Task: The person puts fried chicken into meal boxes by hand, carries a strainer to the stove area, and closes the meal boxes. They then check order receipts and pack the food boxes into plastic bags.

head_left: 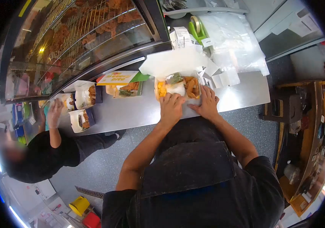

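An open takeaway box (156, 93) stands on the metal counter in front of me, its white lid (170, 62) folded back. Inside are yellow chunks (161, 89), white rice (176, 89), a green garnish (175, 78) and brown fried pieces (191, 86). My left hand (171, 108) has its fingers curled over the box's front edge, near the left side. At the front right corner, my right hand (207, 102) grips the box, its thumb pointing left along the front. Both hands partly hide the front wall.
A filled box with a printed yellow sleeve (118, 78) stands to the left, beyond it several more filled boxes (80, 121). A glass food cabinet (86, 38) borders the counter. Plastic bags (232, 41) and a green tape dispenser (198, 30) lie behind. A co-worker's gloved hand (54, 112) is at far left.
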Demonstrator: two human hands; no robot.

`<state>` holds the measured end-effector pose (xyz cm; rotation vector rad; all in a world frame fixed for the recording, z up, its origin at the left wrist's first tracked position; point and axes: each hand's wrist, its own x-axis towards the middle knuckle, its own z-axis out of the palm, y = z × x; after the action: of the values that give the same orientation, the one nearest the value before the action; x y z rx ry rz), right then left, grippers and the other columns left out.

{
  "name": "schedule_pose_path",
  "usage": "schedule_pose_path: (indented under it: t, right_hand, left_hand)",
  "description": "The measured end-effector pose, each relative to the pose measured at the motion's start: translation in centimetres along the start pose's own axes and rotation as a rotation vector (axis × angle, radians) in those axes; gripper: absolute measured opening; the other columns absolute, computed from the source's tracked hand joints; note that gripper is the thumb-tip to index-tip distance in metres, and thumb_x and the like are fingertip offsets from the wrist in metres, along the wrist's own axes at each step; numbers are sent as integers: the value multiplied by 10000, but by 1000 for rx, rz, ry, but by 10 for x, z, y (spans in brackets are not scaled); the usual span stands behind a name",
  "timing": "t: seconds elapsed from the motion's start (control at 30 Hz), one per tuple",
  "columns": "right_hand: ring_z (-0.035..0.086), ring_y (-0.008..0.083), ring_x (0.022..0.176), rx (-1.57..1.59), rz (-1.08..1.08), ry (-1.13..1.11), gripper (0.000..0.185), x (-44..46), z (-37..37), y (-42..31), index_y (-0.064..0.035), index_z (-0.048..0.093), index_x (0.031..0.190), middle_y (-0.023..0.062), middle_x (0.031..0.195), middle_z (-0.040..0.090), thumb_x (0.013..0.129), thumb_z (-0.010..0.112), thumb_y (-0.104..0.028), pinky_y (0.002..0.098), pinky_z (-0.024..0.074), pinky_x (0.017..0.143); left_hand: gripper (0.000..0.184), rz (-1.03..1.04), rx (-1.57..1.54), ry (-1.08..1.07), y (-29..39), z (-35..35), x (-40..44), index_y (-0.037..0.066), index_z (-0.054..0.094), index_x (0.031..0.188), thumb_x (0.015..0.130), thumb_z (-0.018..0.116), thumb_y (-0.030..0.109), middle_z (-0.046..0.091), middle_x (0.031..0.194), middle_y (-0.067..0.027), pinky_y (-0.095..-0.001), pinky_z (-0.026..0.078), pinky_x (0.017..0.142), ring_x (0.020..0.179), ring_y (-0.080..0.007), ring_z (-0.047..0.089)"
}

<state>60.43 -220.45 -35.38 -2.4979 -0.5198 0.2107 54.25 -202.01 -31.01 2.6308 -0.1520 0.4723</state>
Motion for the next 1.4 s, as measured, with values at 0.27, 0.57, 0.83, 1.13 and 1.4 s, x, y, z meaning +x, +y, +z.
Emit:
schedule_pose_path:
  t: [0.27,0.57,0.83,1.13,1.4]
  right_hand:
    - [417,341,1277,224,-25,-7,829,-14,-1,45,-82,410,1400,144,1362,469,672,786,-209,468,350,1001]
    - [488,287,1256,327,-187,372,651,75,-112,-13,-82,465,1344,109,1360,510,715,527,72,410,429,1005]
    - [528,323,1183,312,-279,-64,733,45,-117,-23,-98,413,1381,156,1354,479,705,674,11,412,456,970]
    - [667,236,775,437,421,-114,347,28,-76,20,17,602,1065,121,880,668,836,653,-240,358,514,679]
    - [660,188,566,480,508,-445,392,33,-78,11,54,667,873,115,756,689,852,610,-333,332,519,573]
  left_hand:
    - [100,-45,-346,-131,4,23,-22,110,633,906,810,653,134,587,938,-23,-406,350,788,908,-253,544]
    - [413,-202,-132,466,-41,-69,74,34,562,1230,881,653,236,620,1113,-193,-440,434,937,1081,-350,568]
    - [230,-209,-247,7,-46,-43,24,71,634,1122,904,608,138,699,1007,-140,-420,502,841,970,-355,646]
    - [148,-302,-70,255,-53,-46,47,93,613,1068,934,579,147,674,825,-191,-461,500,596,715,-397,650]
    - [215,-334,-88,240,-48,-42,44,124,561,1162,952,560,168,669,826,-213,-493,493,601,734,-422,646]
